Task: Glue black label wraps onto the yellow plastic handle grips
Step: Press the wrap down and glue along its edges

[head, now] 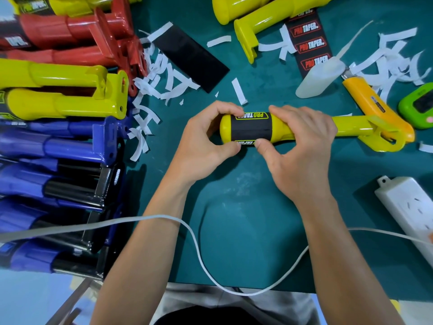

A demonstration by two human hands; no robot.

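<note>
White cable (161, 216) loops across both forearms, nearest the camera, below the yellow handle grip (351, 127). White power strip (407, 207) lies below-right of the grip. Green mat (246, 207) is under everything.

The grip lies sideways at mid-mat, rounded end pointing left, bracket end right. Black label wrap (251, 129) sits around its left part, with "PRO TAPER" print along the top edge. Left hand (206, 146) clasps the rounded end, thumb at the wrap's lower edge, fingers curled over the top. Right hand (302, 146) grasps the grip just right of the wrap, thumb tip pressed on the wrap's lower edge beside the left thumb, fingers curled over the top of the grip.

Orange-yellow utility knife (370, 102) is just above-right of the grip, touching its bracket end. Green device (419, 104) is further right. Translucent glue bottle (321, 78) is above the grip, beside the knife. White paper scraps (164, 76) are scattered above-left and above-right. Plain black sheet (194, 59) is above-left. Strip of red-print labels (309, 45) is above, beyond the bottle. Bare yellow grips (257, 10) are farthest above.

Left of the grip are stacked blue grips (58, 148), then labelled yellow ones (58, 90), then red ones (58, 34) farthest.
</note>
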